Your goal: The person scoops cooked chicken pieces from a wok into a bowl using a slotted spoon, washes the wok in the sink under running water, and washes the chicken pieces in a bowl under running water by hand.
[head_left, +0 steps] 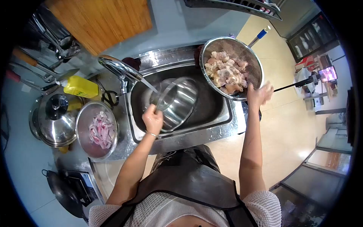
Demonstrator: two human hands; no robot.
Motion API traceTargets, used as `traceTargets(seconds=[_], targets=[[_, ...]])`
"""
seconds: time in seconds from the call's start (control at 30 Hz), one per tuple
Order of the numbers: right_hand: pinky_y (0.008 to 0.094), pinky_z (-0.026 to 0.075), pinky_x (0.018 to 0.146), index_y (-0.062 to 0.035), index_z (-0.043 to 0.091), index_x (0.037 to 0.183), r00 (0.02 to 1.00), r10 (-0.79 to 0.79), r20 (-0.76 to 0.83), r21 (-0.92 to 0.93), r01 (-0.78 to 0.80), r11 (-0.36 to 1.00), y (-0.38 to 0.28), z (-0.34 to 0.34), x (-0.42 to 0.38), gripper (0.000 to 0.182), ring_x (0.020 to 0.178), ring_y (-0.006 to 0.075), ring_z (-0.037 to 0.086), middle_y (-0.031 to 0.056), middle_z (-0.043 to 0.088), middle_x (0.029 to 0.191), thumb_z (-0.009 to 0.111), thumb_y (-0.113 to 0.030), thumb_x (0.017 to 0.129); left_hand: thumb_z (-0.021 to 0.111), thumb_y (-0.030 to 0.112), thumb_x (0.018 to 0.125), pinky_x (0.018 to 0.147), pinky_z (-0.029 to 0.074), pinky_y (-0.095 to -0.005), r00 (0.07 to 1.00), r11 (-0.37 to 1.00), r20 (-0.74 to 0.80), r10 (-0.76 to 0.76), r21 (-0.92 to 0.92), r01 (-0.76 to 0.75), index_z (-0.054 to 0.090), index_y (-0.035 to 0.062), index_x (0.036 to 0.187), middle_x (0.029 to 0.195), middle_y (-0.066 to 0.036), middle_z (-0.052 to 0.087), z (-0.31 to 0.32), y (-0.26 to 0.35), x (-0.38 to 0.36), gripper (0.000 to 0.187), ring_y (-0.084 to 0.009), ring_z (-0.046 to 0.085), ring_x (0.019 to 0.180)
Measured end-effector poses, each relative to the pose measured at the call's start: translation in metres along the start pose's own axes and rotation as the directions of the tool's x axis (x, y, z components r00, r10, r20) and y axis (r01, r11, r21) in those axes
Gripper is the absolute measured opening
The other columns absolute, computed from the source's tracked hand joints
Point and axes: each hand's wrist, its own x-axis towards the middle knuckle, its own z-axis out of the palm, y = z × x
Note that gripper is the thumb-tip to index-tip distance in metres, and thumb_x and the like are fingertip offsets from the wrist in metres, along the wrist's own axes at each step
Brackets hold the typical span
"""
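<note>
My left hand (pixel 153 119) grips the rim of a shiny steel bowl (pixel 178 106), which is tilted on its side in the sink (pixel 215 102). Water runs from the faucet (pixel 126 70) beside the bowl's rim. At the sink's right end, a mesh strainer (pixel 255 68) holds pieces of raw meat (pixel 227 72). My right hand (pixel 259 94) is at the strainer's lower right rim, slightly blurred, its fingers apart and its thumb by the mesh. Whether it bears any of the strainer's weight is unclear.
Left of the sink are a bowl (pixel 81 130) with pinkish strips, a lidded pot (pixel 56 125), a yellow bottle (pixel 81 87) and black scissors (pixel 110 98). A cutting board (pixel 102 22) stands behind. A phone (pixel 328 73) on a stand is at the right.
</note>
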Motion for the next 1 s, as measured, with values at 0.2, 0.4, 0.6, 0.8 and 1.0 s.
traceTargets(seconds=[0.2, 0.4, 0.6, 0.8, 1.0], targets=[[0.0312, 0.052, 0.054, -0.0004, 0.050, 0.083, 0.113, 0.169, 0.979, 0.142, -0.974, -0.174, 0.078, 0.043, 0.000, 0.020, 0.063, 0.0207, 0.059, 0.0107, 0.057, 0.073, 0.056, -0.017, 0.073, 0.049, -0.008, 0.062, 0.050, 0.036, -0.0215, 0.746, 0.558, 0.079, -0.661, -0.613, 0.559, 0.054, 0.0027, 0.070, 0.066, 0.000, 0.054, 0.042, -0.081, -0.006, 0.014, -0.0076, 0.047, 0.055], [0.0225, 0.043, 0.037, 0.0000, 0.045, 0.073, 0.126, 0.104, 0.987, 0.106, -0.978, 0.179, 0.076, 0.043, 0.006, 0.004, 0.044, 0.0163, 0.050, 0.0078, 0.051, 0.061, 0.046, -0.004, 0.072, 0.051, -0.004, 0.060, 0.051, 0.038, -0.0257, 0.702, 0.620, -0.013, -0.712, -0.481, 0.620, 0.053, 0.0016, 0.066, 0.060, -0.002, 0.054, 0.076, -0.138, -0.048, 0.008, -0.0097, 0.046, 0.054], [0.0263, 0.043, 0.062, 0.0029, 0.047, 0.102, 0.622, 0.047, 0.782, 0.519, -0.689, 0.506, 0.029, -0.003, -0.023, 0.039, 0.070, 0.0158, 0.052, 0.0061, 0.054, 0.083, 0.046, 0.007, 0.063, 0.059, 0.011, 0.067, 0.064, 0.046, -0.0402, 0.866, 0.807, -0.193, -0.460, 0.316, 0.499, 0.054, 0.0018, 0.083, 0.058, -0.013, 0.054, 0.061, -0.128, -0.039, 0.020, -0.0344, 0.053, 0.058], [0.0323, 0.043, 0.077, -0.0029, 0.044, 0.119, 0.824, -0.155, 0.545, 0.500, -0.171, 0.849, -0.014, -0.015, -0.057, 0.055, 0.086, 0.0292, 0.057, 0.0197, 0.059, 0.096, 0.048, 0.002, 0.064, 0.052, 0.032, 0.079, 0.057, 0.050, -0.0385, 0.526, 0.405, 0.600, -0.602, -0.338, 0.849, 0.044, 0.0066, 0.113, 0.110, -0.018, 0.047, 0.076, -0.018, -0.047, 0.043, -0.0319, 0.057, 0.068], [0.0389, 0.046, 0.071, -0.0157, 0.028, 0.132, 0.788, -0.424, 0.446, 0.462, 0.203, 0.863, -0.098, -0.070, -0.095, 0.077, 0.088, 0.0378, 0.056, 0.0242, 0.054, 0.105, 0.042, 0.010, 0.061, 0.049, 0.012, 0.081, 0.040, 0.046, -0.0292, -0.106, -0.462, 0.920, -0.378, -0.088, 0.882, 0.047, 0.0020, 0.088, 0.070, -0.010, 0.052, 0.140, -0.029, -0.090, 0.013, -0.0169, 0.049, 0.046]])
